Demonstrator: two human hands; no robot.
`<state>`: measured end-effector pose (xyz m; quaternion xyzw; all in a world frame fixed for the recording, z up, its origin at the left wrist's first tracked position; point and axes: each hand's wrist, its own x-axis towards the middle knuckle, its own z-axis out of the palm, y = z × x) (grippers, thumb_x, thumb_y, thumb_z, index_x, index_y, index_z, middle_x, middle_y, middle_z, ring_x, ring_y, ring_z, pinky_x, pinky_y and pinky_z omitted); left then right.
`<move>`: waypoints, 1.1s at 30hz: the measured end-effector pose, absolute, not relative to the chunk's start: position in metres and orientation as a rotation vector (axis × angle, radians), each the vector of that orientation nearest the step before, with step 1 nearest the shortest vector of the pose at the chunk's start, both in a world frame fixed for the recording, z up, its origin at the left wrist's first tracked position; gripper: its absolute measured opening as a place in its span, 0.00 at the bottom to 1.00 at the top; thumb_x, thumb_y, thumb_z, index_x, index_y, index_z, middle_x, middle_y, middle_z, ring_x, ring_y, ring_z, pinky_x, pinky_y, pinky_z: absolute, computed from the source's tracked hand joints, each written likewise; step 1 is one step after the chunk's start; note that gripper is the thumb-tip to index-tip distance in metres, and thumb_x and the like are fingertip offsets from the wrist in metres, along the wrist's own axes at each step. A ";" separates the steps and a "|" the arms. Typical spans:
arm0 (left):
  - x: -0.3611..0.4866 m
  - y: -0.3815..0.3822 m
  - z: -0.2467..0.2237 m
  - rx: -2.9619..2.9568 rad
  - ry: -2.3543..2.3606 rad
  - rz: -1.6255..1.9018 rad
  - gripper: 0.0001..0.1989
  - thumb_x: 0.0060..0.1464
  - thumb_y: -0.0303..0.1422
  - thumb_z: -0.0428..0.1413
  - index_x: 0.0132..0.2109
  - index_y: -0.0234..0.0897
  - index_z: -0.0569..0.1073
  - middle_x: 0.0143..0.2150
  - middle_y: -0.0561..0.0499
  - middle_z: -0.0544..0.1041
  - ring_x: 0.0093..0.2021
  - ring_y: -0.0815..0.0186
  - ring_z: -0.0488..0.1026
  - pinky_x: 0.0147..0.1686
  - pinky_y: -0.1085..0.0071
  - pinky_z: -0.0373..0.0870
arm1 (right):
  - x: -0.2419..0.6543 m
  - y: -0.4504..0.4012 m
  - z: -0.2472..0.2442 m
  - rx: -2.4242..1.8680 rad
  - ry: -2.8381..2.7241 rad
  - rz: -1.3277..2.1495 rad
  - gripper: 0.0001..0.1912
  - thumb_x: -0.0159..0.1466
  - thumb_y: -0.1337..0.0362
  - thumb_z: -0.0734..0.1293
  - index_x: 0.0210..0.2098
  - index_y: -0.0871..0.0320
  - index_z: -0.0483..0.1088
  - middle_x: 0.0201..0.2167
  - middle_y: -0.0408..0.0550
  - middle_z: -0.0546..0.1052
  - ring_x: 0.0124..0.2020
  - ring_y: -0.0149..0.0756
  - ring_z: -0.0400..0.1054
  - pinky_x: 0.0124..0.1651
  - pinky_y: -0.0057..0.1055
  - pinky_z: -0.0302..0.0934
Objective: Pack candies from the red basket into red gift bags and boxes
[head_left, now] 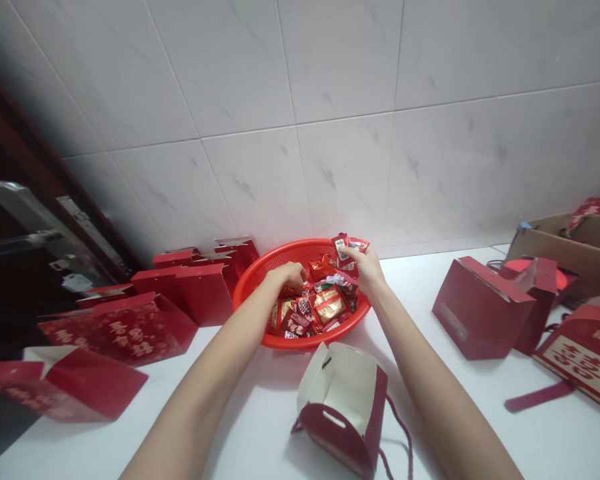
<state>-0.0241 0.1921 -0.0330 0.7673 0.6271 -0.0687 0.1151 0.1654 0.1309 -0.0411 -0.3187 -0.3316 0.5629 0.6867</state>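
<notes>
Pinch lightly, by the edges — the right hand (364, 265) grips small packets (341, 247) over the basket (300, 343); the left hand (286, 275), among wrapped pieces (330, 305), has an unclear grip.

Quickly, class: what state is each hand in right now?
Left hand: in the red basket; its grip cannot be told.
Right hand: closed, holding wrapped packets.

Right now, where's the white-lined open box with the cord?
In the head view, the open box sits low, just right of centre, on the white table, in front of the red basket and between the left forearm and right forearm.
</notes>
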 end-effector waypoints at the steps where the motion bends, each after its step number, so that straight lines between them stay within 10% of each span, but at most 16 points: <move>1: -0.022 0.192 -0.033 2.259 1.819 -0.228 0.27 0.32 0.26 0.66 0.45 0.43 0.83 0.49 0.44 0.83 0.47 0.52 0.79 0.38 0.70 0.72 | 0.166 0.131 -0.041 -0.712 -0.747 1.258 0.09 0.48 0.69 0.75 0.28 0.57 0.73 0.25 0.44 0.81 0.29 0.37 0.76 0.33 0.33 0.73; 10: -0.020 0.195 -0.040 2.348 1.781 -0.227 0.30 0.33 0.32 0.69 0.50 0.45 0.80 0.52 0.44 0.81 0.49 0.50 0.78 0.43 0.66 0.72 | 0.165 0.131 -0.041 -0.711 -0.762 1.258 0.08 0.50 0.69 0.75 0.28 0.57 0.74 0.24 0.42 0.80 0.28 0.35 0.75 0.34 0.32 0.72; 18: -0.032 0.202 -0.035 2.142 1.669 0.261 0.04 0.38 0.35 0.65 0.26 0.41 0.80 0.26 0.53 0.78 0.33 0.61 0.74 0.35 0.70 0.65 | 0.166 0.129 -0.041 -0.717 -0.780 1.241 0.09 0.49 0.68 0.76 0.28 0.56 0.74 0.25 0.42 0.80 0.29 0.35 0.75 0.36 0.33 0.72; 33: -0.027 0.204 -0.022 1.692 1.192 0.900 0.15 0.42 0.44 0.64 0.27 0.35 0.79 0.31 0.46 0.82 0.37 0.59 0.76 0.44 0.63 0.70 | 0.165 0.128 -0.039 -0.726 -0.769 1.252 0.07 0.49 0.68 0.75 0.27 0.57 0.74 0.24 0.43 0.80 0.29 0.37 0.75 0.37 0.34 0.72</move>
